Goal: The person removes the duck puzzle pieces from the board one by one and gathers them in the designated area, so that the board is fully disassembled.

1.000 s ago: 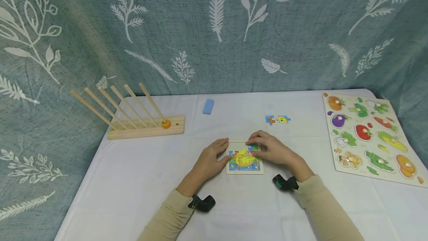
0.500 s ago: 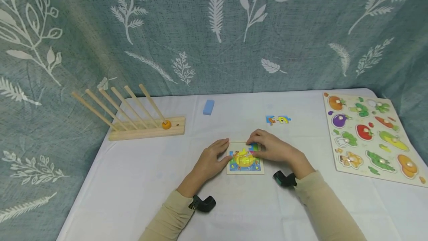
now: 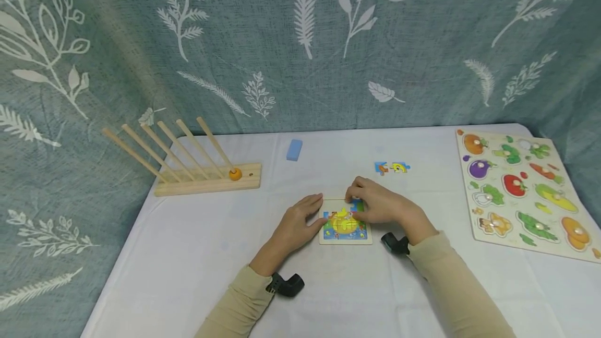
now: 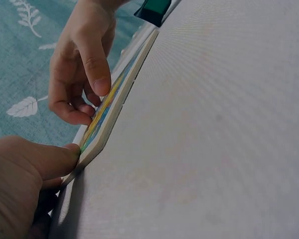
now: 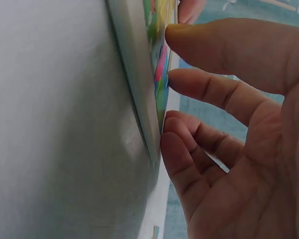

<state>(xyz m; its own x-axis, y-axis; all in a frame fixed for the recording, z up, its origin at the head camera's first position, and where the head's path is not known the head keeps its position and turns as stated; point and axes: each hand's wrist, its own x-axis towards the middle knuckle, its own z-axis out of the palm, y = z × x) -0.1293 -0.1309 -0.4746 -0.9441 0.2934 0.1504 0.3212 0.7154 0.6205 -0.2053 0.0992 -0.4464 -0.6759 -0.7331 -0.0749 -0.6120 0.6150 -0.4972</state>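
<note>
Honestly can't make out any lettering, numbers, brand names or signs here, nothing's readable in any view, sorry folks.

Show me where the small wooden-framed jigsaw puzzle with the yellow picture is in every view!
Head: puzzle, below and slightly right of centre.
Left wrist: puzzle, upper left, slanted, nearly edge-on.
Right wrist: puzzle, upper middle, nearly edge-on.
Shared landmark: the bare right hand.

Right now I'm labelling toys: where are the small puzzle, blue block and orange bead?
Small puzzle [image 3: 345, 224], head view: middle of its picture.
Blue block [image 3: 294, 149], head view: top face.
Orange bead [image 3: 235, 174], head view: front side.
</note>
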